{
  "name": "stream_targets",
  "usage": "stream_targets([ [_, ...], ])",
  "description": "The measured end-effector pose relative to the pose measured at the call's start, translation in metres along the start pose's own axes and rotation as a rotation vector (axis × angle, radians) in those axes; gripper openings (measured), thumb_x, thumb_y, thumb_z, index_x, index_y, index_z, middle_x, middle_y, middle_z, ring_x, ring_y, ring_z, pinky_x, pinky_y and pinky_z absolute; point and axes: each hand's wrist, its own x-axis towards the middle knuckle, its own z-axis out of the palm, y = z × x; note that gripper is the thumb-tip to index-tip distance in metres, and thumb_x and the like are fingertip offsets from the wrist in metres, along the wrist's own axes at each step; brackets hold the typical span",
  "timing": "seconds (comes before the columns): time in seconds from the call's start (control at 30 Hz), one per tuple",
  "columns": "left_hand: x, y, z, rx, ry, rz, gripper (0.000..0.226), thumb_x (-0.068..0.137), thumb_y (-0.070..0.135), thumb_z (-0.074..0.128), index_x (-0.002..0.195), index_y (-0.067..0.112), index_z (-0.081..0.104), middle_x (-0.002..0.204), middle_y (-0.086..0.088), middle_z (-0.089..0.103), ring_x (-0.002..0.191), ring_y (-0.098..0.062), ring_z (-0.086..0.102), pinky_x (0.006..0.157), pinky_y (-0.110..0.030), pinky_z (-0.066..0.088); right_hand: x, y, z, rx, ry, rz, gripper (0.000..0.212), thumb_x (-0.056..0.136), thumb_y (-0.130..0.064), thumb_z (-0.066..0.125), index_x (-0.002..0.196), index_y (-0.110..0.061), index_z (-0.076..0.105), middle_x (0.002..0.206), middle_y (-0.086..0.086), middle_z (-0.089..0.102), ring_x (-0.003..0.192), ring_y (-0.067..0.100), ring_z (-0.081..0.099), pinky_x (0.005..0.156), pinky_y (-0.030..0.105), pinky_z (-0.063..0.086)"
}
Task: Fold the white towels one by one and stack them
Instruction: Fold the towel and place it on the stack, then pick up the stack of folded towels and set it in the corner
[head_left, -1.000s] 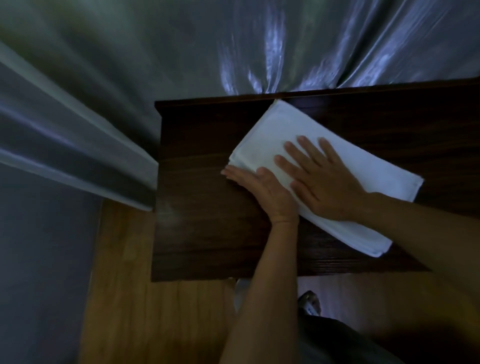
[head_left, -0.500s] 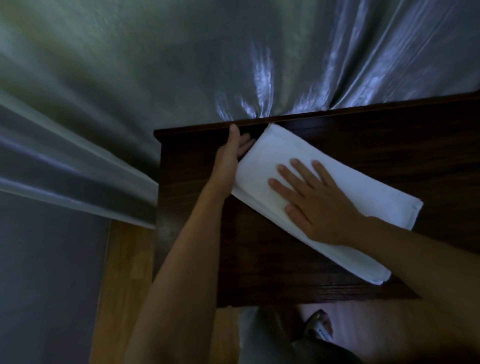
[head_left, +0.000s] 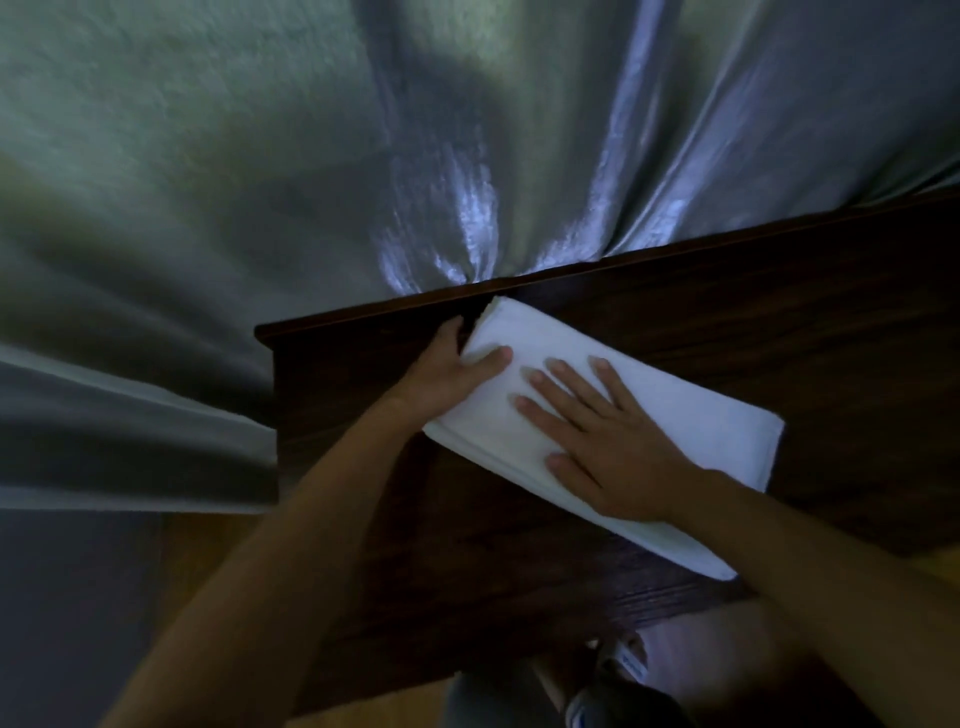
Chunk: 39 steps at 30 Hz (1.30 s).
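— Comparing this moment with the view half a second back, what has shifted?

— The left hand (head_left: 451, 375), which then stood edge-on against the towel's end by the tabletop's far edge, now lies over that end, its thumb on top of the cloth and its fingers hidden beyond it. Whether its grip is a pinch on the layers or a mere rest cannot be told.

— And the right hand (head_left: 602, 441)?

— Unchanged: flat, fingers spread and straight, palm pressing the middle of the folded white terry towel (head_left: 691, 415); an open, weighting grip.

— Where does the towel lie?

— On the dark wood-grain tabletop (head_left: 779, 322), running aslant from near the far left corner toward the near edge, one end close under the grey satin curtain (head_left: 311, 156).

— What does the change signify?

— Probably that squaring of the end is over and the left hand is about to lift it for the next fold across the pressing palm. No stack of finished towels shows in view.
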Motion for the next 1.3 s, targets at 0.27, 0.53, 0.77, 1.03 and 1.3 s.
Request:
stream_targets([
  [0.27, 0.003, 0.021, 0.007, 0.223, -0.021, -0.343, 0.145, 0.037, 0.088, 0.078, 0.152, 0.011, 0.035, 0.153, -0.010, 0.042, 0.133, -0.031, 0.050, 0.103, -0.043, 0.049, -0.084, -0.008, -0.034, 0.488, 0.410, 1.618, 0.079, 0.085, -0.047, 0.067, 0.145, -0.006, 0.038, 0.149, 0.025, 0.039, 0.137, 0.047, 0.038, 0.110, 0.057, 0.038],
  [0.53, 0.000, 0.020, 0.007, 0.037, -0.122, -0.336, 0.095, 0.046, 0.071, 0.089, 0.118, 0.012, 0.068, 0.118, -0.010, 0.070, 0.099, -0.027, 0.069, 0.086, -0.044, 0.061, -0.092, 0.006, -0.025, 1.395, 0.271, 1.830, 0.094, 0.063, -0.059, 0.089, 0.132, -0.004, 0.057, 0.128, 0.013, 0.063, 0.112, 0.033, 0.063, 0.100, 0.049, 0.054],
  [0.77, -0.005, 0.018, 0.011, 0.013, -0.056, -0.297, 0.122, 0.021, 0.082, 0.086, 0.120, 0.012, 0.068, 0.118, -0.005, 0.068, 0.103, -0.025, 0.067, 0.091, -0.043, 0.058, -0.099, 0.013, -0.020, 1.596, 0.287, 1.783, 0.072, 0.053, -0.051, 0.097, 0.104, -0.010, 0.067, 0.108, 0.009, 0.072, 0.095, 0.029, 0.070, 0.091, 0.046, 0.058],
  [1.03, -0.007, 0.014, 0.015, -0.002, 0.000, -0.246, 0.096, 0.029, 0.081, 0.087, 0.100, 0.019, 0.068, 0.104, 0.000, 0.068, 0.091, -0.019, 0.066, 0.080, -0.034, 0.057, -0.098, 0.007, -0.014, 1.548, 0.348, 1.799, 0.096, 0.048, -0.059, 0.096, 0.122, -0.008, 0.060, 0.111, 0.007, 0.068, 0.095, 0.026, 0.068, 0.085, 0.041, 0.059],
  [1.3, -0.006, 0.012, 0.001, 0.006, -0.064, -0.237, 0.092, 0.046, 0.075, 0.088, 0.114, 0.016, 0.070, 0.106, -0.002, 0.069, 0.098, -0.024, 0.067, 0.085, -0.041, 0.058, -0.099, 0.005, -0.012, 1.393, 0.359, 1.712, 0.082, 0.046, -0.077, 0.084, 0.099, -0.019, 0.062, 0.101, -0.002, 0.066, 0.094, 0.021, 0.066, 0.092, 0.044, 0.057],
])
